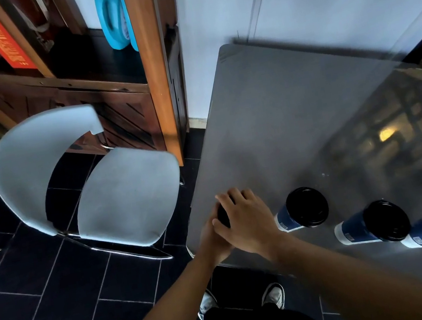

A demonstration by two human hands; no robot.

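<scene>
Your cup [222, 218] stands on the near left corner of the table [295, 116], close to both edges. Your right hand [246, 221] lies over its black lid [222, 212], fingers draped across the top and bent down over the far rim, thumb against the near side. Your left hand [212, 240] sits lower and is mostly hidden by the right. What shows of it wraps the cup's body.

This looks like seating the lid. Press with the flat of your palm and work round the rim, so that every part of the lip snaps down rather than 1 side only. Keep your left grip low and light, because a paper wall will likely buckle if squeezed and the lid would then sit crooked. Push straight down, not toward the corner, since the cup has little table on its left and near sides.

To the right, 3 more cups [373, 223] stand in a row, apart from each other. They are tapered blue paper with a pale band at the base and round, matte black plastic lids. The table is smooth grey with a rounded corner, and glossy enough at the right to mirror the room. The chair [126, 197] has a curved, pale grey fabric shell. The floor [48, 315] is dark tile with pale joints.
</scene>
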